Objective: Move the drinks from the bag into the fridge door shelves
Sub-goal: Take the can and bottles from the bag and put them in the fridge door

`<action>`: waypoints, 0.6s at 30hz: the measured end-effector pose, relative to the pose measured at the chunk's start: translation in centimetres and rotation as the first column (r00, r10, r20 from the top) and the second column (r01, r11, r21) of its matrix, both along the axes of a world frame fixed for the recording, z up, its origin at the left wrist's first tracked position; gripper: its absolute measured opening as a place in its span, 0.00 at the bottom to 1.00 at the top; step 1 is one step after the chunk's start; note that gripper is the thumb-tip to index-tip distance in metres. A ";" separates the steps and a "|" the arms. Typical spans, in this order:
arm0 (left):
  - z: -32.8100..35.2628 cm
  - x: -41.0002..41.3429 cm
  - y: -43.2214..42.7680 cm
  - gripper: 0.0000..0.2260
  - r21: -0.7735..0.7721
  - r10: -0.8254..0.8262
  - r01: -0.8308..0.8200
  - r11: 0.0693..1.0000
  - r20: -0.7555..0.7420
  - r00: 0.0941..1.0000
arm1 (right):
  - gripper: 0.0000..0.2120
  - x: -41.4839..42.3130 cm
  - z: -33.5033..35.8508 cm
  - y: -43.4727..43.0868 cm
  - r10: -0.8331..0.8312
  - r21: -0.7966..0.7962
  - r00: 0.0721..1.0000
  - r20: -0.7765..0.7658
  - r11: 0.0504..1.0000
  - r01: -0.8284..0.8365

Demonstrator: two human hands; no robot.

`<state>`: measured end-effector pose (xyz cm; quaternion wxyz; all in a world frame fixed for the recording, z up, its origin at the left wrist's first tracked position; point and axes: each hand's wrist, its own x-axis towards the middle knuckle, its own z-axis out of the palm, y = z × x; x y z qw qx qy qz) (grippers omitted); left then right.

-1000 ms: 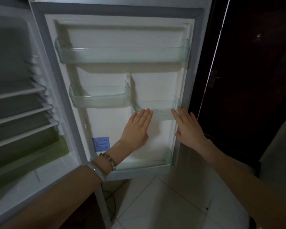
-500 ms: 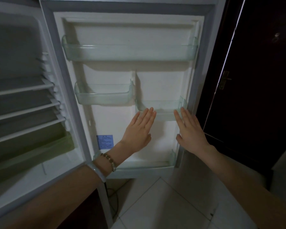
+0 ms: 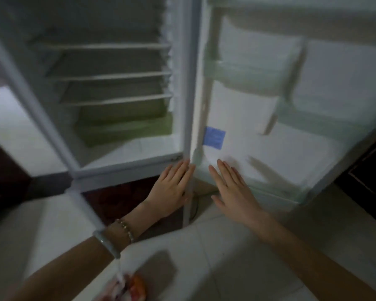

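Note:
The fridge stands open, its door (image 3: 258, 109) swung to the right with clear green-tinted door shelves (image 3: 245, 72) that hold nothing. My left hand (image 3: 172, 187) is flat with fingers apart, low in front of the fridge's bottom hinge corner. My right hand (image 3: 232, 187) is flat and spread too, in front of the door's bottom shelf (image 3: 276, 190). Neither hand holds anything. At the bottom edge lies a blurred white and orange bag (image 3: 126, 287) on the floor, under my left forearm. The whole view is motion-blurred.
The fridge's inner compartment (image 3: 109, 88) has several bare wire shelves and a green drawer (image 3: 126, 127). A blue sticker (image 3: 214, 137) is on the door's inside. Pale floor tiles (image 3: 237, 268) lie below. A dark wooden door (image 3: 367, 170) is at the right.
The view has swung down and to the left. Both hands have dropped from the middle right door shelf to the bottom of the door. The bag has come into view at the bottom.

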<state>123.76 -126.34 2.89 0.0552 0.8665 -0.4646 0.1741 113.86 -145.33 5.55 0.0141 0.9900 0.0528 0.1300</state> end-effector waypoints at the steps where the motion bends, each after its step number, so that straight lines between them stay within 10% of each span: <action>1: -0.8 -0.2 1.9 0.33 0.008 0.059 -0.059 0.998 -0.029 0.998 | 0.41 0.7 -0.8 1.5 0.047 0.005 0.998 -0.040 0.999 -0.047; 18: -19.5 -10.5 30.5 0.31 0.289 0.671 -0.615 0.733 -0.456 0.585 | 0.35 5.0 -19.7 25.3 0.507 0.255 0.718 -0.477 0.862 -0.439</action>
